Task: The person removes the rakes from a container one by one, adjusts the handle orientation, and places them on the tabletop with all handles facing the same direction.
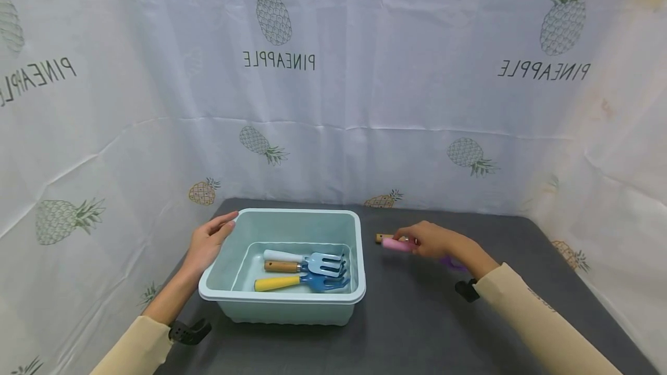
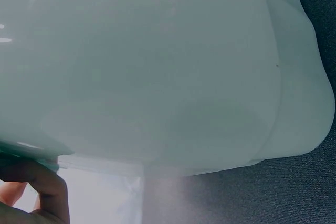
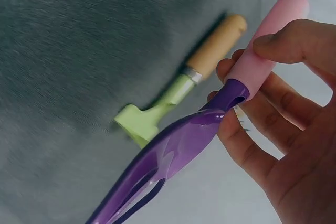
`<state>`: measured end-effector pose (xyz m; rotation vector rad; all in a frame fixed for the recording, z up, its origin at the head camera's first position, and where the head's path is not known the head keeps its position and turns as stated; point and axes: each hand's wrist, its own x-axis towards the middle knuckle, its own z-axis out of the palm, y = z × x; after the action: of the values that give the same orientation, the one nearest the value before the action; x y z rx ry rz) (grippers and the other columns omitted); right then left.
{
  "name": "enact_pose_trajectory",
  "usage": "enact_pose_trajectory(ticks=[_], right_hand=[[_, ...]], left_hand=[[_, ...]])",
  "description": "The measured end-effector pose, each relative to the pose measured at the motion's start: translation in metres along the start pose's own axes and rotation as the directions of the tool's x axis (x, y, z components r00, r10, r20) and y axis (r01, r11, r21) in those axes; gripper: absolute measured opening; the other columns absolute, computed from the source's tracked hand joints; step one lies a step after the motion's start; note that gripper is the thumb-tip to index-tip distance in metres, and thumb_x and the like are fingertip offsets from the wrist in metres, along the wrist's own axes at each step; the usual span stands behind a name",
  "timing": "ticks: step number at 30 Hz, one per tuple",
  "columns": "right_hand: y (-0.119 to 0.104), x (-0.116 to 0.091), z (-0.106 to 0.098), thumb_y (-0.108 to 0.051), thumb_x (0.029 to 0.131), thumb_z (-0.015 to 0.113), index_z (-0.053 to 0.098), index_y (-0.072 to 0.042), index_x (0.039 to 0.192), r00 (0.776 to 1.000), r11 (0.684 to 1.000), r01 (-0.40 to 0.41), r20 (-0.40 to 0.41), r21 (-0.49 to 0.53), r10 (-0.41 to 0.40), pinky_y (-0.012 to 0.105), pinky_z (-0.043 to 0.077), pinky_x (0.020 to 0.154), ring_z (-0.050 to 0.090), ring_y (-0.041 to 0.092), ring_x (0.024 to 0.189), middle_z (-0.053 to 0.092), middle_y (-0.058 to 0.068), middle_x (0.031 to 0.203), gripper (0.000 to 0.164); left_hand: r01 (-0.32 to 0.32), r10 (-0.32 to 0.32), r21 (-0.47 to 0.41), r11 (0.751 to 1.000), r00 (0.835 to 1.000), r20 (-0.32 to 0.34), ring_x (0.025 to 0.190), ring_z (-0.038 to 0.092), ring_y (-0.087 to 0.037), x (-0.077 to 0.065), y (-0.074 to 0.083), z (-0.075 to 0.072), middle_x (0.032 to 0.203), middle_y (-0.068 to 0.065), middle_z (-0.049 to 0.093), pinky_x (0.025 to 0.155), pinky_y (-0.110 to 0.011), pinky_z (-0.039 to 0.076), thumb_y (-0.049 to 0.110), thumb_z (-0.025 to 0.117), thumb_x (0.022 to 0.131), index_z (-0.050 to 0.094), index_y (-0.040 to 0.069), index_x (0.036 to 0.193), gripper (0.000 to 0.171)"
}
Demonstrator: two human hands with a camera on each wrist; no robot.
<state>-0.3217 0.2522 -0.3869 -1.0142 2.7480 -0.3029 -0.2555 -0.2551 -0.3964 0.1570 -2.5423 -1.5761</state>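
Note:
A pale green plastic basin stands on the table, its rim held at the left side by my left hand. Inside lie a light blue garden fork and a darker blue fork with a yellow handle; a wooden handle shows between them. My right hand pinches the pink handle of a purple garden tool, thumb on one side and fingers on the other. Beneath it on the table is a light green garden tool with a wooden handle, partly hidden in the head view.
The dark grey table reaches back to a white curtain printed with pineapples, which also hangs at both sides. The basin takes up the table's left half, and the loose tools are to its right.

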Motion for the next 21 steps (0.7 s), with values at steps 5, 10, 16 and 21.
enact_pose_trajectory(ticks=[5,10,16,21], right_hand=[[0.001,0.001,0.019,0.005,0.086,0.064,0.067,-0.014,0.134,1.0,0.999,-0.023,0.007,0.03,0.022,0.03,0.043,0.07,0.051,0.013,0.079,0.065,-0.002,0.1,0.052],[0.003,-0.002,0.036,0.007,0.083,0.064,0.069,-0.014,0.131,1.0,0.999,-0.012,0.0,0.053,0.012,0.029,0.042,0.069,0.051,0.011,0.078,0.064,-0.004,0.097,0.052],[0.006,-0.004,0.047,0.007,0.082,0.065,0.07,-0.01,0.126,0.995,0.995,0.092,-0.034,0.026,-0.091,0.025,0.038,0.066,0.045,0.007,0.073,0.06,-0.002,0.085,0.048],[0.005,-0.003,0.052,0.007,0.083,0.066,0.071,-0.01,0.126,0.996,0.996,0.081,-0.025,0.02,-0.081,0.025,0.04,0.067,0.046,0.007,0.076,0.062,-0.002,0.089,0.047]], left_hand=[[0.011,-0.011,-0.003,1.0,1.0,-0.004,0.129,0.058,-0.022,-0.001,0.0,-0.001,0.153,-0.017,0.054,0.081,-0.011,0.049,0.041,0.049,0.11,0.05,0.014,0.154,0.052],[0.008,-0.008,-0.011,1.0,1.0,0.002,0.134,0.055,-0.028,-0.001,0.002,-0.002,0.154,-0.016,0.053,0.082,-0.01,0.048,0.043,0.048,0.109,0.05,0.014,0.154,0.053],[0.003,-0.003,-0.005,1.0,1.0,0.01,0.136,0.054,-0.03,-0.001,0.002,-0.002,0.154,-0.017,0.053,0.082,-0.01,0.048,0.044,0.048,0.11,0.05,0.014,0.154,0.054],[0.007,-0.007,-0.005,1.0,1.0,0.001,0.135,0.054,-0.03,-0.001,0.002,-0.002,0.153,-0.017,0.054,0.082,-0.01,0.048,0.042,0.048,0.11,0.05,0.013,0.154,0.053]])
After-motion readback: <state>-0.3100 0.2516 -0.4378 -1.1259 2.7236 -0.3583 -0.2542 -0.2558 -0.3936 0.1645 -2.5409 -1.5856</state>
